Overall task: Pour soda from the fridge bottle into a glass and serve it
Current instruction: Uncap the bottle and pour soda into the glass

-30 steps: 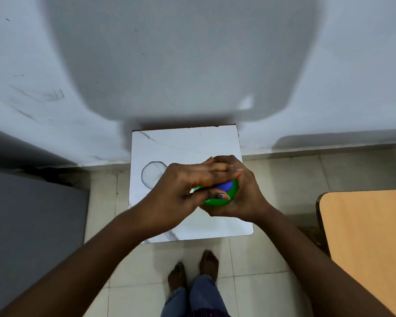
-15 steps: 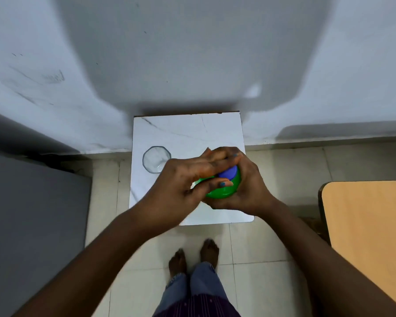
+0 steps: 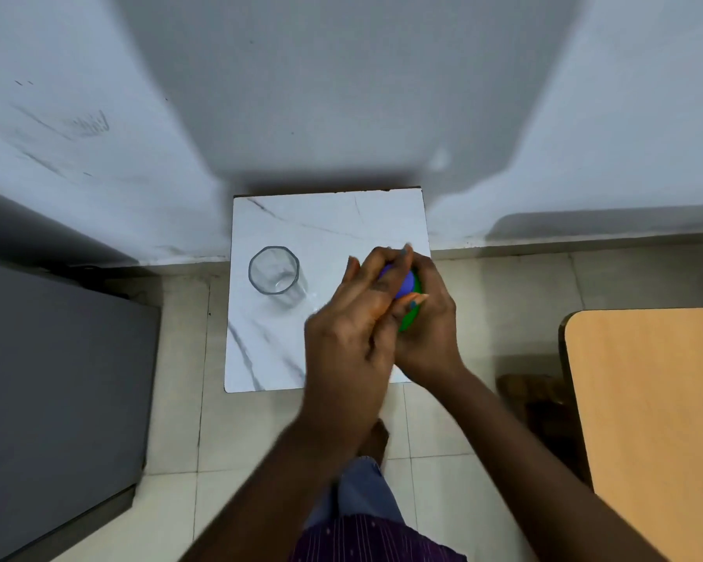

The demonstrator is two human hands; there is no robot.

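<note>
A green soda bottle [image 3: 407, 320] with a blue cap [image 3: 406, 282] stands over the right half of a small white marble-topped table [image 3: 325, 225]. My right hand [image 3: 427, 326] is wrapped around the bottle's shoulder from the right. My left hand [image 3: 354, 322] lies over the top, with its fingers and thumb closed on the blue cap. Most of the bottle is hidden by both hands. An empty clear faceted glass [image 3: 274, 270] stands upright on the table's left half, apart from my hands.
A grey fridge top [image 3: 57, 391] fills the left side. A wooden table [image 3: 650, 419] with a dark edge stands at the right. A white wall backs the marble table. My feet and trousers show on the tiled floor [image 3: 179, 432] below.
My left hand has turned on the cap, its wrist swinging round toward me. The view has shifted, so the glass now shows fully to the left of my hands.
</note>
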